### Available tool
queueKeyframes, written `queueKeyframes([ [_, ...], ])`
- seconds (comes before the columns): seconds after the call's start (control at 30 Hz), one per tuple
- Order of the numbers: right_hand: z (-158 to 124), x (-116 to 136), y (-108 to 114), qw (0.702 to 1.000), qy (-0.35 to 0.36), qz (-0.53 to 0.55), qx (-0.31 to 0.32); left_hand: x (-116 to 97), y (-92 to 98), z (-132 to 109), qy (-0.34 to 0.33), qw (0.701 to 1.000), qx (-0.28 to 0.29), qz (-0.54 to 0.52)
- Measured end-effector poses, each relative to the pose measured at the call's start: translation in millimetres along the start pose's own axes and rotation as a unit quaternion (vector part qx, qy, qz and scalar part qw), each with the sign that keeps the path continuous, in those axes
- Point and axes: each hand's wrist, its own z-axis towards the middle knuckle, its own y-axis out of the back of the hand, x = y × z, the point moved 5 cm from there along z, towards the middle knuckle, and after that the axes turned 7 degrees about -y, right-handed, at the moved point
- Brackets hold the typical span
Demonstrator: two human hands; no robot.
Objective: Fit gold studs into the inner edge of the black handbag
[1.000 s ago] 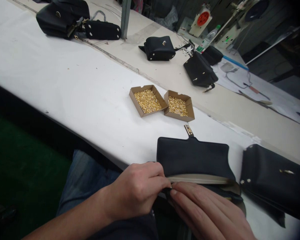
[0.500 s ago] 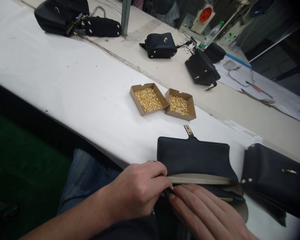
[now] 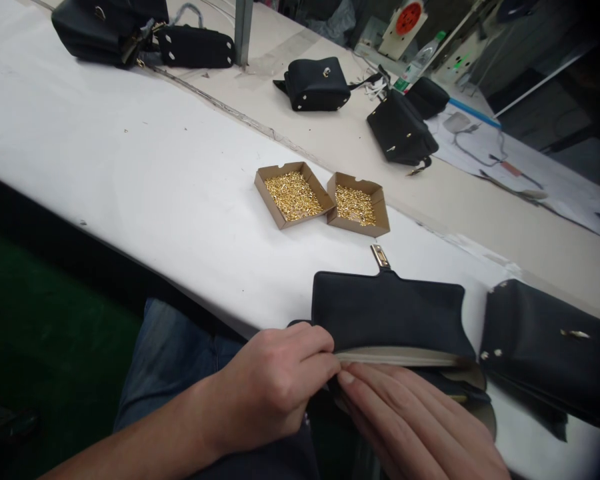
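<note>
The open black bag (image 3: 457, 381) sits at the near edge of the surface (image 3: 180, 193), its flap (image 3: 387, 310) laid back to the far side and its pale lining showing; the left hand (image 3: 277, 377) has its fingers curled in a narrow pinch on the left end of the bag's mouth; the right hand (image 3: 415, 423) lies over the near side, fingers straight and close together, though I can't tell what its hidden thumb grips.

The gold clasp (image 3: 379, 256) is already on the flap's tab; the left corner looks to me like the part in hand and unfinished, but the hands cover it, so how much is left there I can't judge; the flap is not yet closed.

Just beyond stand two touching cardboard boxes, a left one (image 3: 269, 202) and a right one (image 3: 357, 227), both holding small gold pieces (image 3: 293, 195); a second black bag (image 3: 545, 340) crowds the right side; farther off lie more black bags (image 3: 317, 83) and a bottle (image 3: 423, 60); nothing but the hands themselves seems in the way.
</note>
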Motion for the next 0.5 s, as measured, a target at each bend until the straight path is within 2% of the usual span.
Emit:
queueKeyframes([
  [0.17,0.8,8.1,-5.1,0.998,0.024,-0.025,-0.049,-4.6,0.6,-1.8,0.004,1.0,-0.005,0.006],
  [0.27,-2.0,11.6,-9.1,0.997,0.039,-0.043,-0.059,-5.5,0.3,-2.2,0.007,1.0,0.002,0.008],
  [0.5,-3.6,12.6,-11.8,0.997,0.017,-0.028,-0.073,-2.2,-1.4,-1.5,0.031,0.999,-0.037,-0.017],
])
